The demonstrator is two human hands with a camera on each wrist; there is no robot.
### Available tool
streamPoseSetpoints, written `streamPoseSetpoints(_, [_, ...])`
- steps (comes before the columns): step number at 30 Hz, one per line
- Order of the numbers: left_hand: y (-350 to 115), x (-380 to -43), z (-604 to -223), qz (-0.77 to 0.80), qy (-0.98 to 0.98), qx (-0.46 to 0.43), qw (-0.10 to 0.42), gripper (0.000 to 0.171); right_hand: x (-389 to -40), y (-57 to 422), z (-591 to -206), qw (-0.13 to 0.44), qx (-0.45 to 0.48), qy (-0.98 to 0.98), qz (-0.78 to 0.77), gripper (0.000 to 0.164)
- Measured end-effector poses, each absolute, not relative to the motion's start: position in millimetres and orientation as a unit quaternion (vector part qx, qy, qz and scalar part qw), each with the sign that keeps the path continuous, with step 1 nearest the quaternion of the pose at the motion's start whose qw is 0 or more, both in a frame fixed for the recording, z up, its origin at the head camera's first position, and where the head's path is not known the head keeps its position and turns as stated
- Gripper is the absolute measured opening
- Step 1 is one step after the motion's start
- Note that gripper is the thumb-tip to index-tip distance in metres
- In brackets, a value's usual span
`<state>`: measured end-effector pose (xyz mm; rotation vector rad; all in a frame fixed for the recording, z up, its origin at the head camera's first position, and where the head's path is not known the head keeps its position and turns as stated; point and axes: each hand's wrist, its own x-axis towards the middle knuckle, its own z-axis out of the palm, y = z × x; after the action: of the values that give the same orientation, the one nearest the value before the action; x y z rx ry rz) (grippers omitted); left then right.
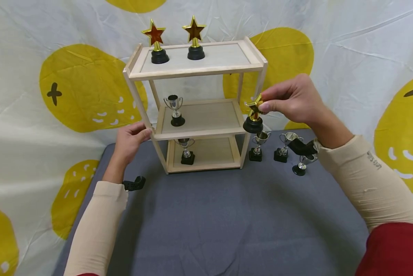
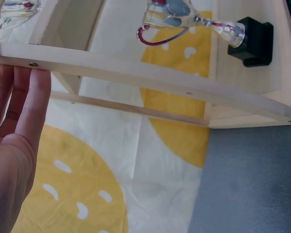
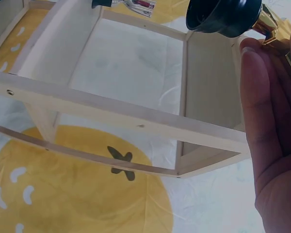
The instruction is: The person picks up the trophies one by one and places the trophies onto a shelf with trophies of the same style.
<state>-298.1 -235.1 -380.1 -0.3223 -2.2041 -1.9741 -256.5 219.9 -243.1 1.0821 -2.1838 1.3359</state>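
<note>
My right hand (image 1: 292,97) pinches a gold star trophy (image 1: 253,120) by its star, holding it upright off the table beside the right end of the wooden shelf (image 1: 199,135). Its black base (image 3: 223,17) shows in the right wrist view. My left hand (image 1: 128,142) grips the shelf's left post at middle-tier height; in the left wrist view the fingers (image 2: 36,104) pass behind the post. Two star trophies, one reddish (image 1: 155,42) and one darker (image 1: 194,38), stand on the top tier. A silver cup trophy (image 1: 174,109) occupies the middle tier, another (image 1: 187,153) the bottom.
Right of the shelf, on the grey-covered table (image 1: 206,222), are three silver cup trophies: one near the post (image 1: 256,151), one in the middle (image 1: 281,152) and one partly behind my wrist strap (image 1: 300,168). A white cloth (image 1: 348,69) with yellow shapes hangs behind.
</note>
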Motion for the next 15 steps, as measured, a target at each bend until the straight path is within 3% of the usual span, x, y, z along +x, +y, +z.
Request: streamPoseSetpoints(15, [-236.1,-299.1,-381.9,-0.661,-0.737,-0.115,0.085,0.036,-262.6,216.3,-229.7,0.181,0.411,-0.759,0.47,0.02])
